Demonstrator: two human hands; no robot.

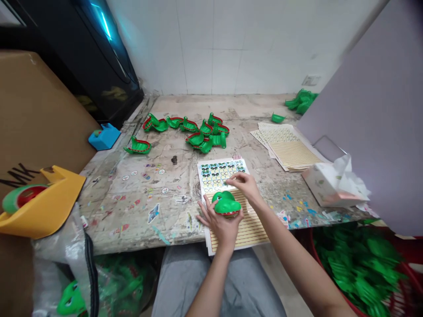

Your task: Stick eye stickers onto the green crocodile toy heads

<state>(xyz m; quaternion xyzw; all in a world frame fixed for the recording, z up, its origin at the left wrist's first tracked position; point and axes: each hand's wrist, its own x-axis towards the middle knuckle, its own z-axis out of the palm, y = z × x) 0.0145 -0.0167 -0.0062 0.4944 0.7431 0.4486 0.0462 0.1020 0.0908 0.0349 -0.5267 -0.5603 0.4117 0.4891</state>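
A green crocodile head with a red and white mouth edge rests over the sticker sheet, and an eye sticker shows on its left side. Around its lower edge are the fingers of my left hand, holding it. My right hand is just above and to the right of the head, thumb and forefinger pinched together at the rows of eye stickers. Whatever may be between those fingertips is too small to make out.
Several green and red jaw pieces lie farther back. At the right are more sheets, a tissue box and a red basket of green parts. Yellow and blue tape dispensers stand left.
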